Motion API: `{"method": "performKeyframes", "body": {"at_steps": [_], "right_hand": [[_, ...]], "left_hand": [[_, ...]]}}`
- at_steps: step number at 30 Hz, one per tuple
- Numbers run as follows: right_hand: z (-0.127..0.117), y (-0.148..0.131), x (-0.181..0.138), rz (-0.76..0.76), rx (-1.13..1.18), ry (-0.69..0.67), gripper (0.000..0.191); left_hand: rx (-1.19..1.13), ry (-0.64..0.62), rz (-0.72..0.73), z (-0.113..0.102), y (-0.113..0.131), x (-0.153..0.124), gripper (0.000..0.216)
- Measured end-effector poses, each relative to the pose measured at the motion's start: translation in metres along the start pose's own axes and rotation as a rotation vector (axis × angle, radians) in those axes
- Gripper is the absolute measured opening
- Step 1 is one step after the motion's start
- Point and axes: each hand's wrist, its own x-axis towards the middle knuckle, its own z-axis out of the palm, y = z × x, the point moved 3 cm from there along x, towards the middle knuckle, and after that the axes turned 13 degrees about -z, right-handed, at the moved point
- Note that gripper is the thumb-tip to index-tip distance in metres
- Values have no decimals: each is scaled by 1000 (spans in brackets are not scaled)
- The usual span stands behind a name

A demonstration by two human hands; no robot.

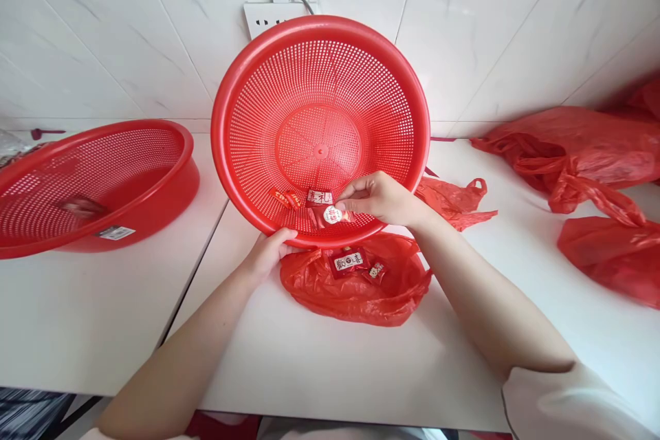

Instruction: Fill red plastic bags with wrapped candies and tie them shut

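Observation:
A round red plastic colander (320,27) is tilted up toward me, its lower rim over an open red plastic bag (355,309). My left hand (271,251) grips that rim, thumb on top. Inside the colander, my right hand (374,198) pinches a wrapped candy (337,214) with a round white label. Beside it lie a red candy with white lettering (320,197) and an orange-red wrapped one (286,199). Down in the bag are a red packet with a white label (349,261) and a smaller wrapped candy (376,273).
Another red colander (155,206) stands on the white table (103,302) at left, with a dark reddish item inside. Red plastic bags (577,151) lie at right, and a small flattened one (456,203) behind my right arm. A power strip (271,14) is against the tiled wall.

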Motion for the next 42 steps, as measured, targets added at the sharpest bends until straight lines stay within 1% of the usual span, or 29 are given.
{"method": "performKeyframes", "body": {"at_steps": [11,24,31,37,39,42], "right_hand": [[1,1,0,-31,4,7,24],[1,0,1,-47,-54,-26,25],[4,-1,1,-41,-20,-44,27],[3,-3,1,-53,-35,-46,28],[1,-4,-1,-51,-52,-70,29],[0,-5,-3,-17,-96,-214,33]], "left_hand": [[13,16,8,2,2,-1,44],[18,5,14,-2,0,1,39],[17,15,7,-1,-1,1,39],[19,3,2,-2,-1,2,36],[19,-1,-4,-2,-1,1,36],[12,4,-1,0,0,1,35]]}}
